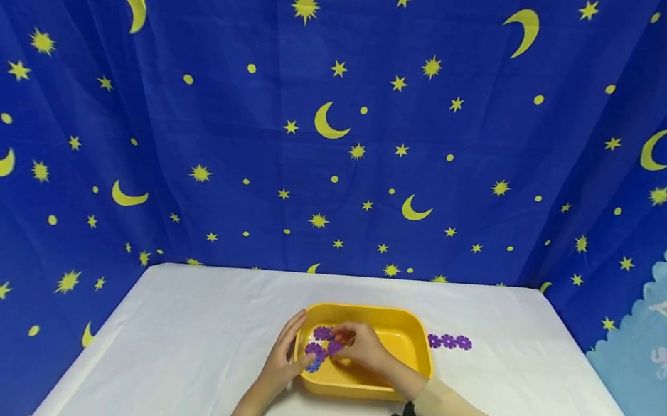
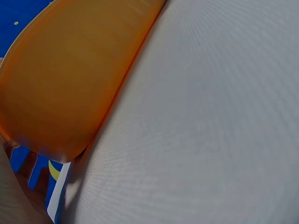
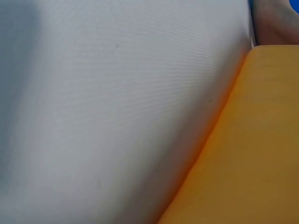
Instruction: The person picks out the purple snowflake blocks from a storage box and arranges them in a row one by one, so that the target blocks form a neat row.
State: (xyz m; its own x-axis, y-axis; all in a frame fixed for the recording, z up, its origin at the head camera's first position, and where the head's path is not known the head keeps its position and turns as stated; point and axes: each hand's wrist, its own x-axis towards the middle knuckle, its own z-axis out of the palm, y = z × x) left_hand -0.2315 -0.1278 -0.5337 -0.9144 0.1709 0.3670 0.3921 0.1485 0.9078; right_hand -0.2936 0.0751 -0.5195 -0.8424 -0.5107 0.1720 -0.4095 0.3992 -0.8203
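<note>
Left hand (image 1: pixel 281 361): fingers nearly straight and spread along the outside of the yellow tub (image 1: pixel 404 351), thumb over the rim; rests against the left end. Right hand (image 1: pixel 369 351): inside the tub, fingers curled, pinching a purple flower piece (image 1: pixel 335 348). Loose purple pieces (image 1: pixel 321 333) and a blue piece (image 1: pixel 313 366) lie in the tub's left end. Just beyond its right side, three purple flowers (image 1: pixel 448 342) lie in a row on the white table (image 1: pixel 178 336).
</note>
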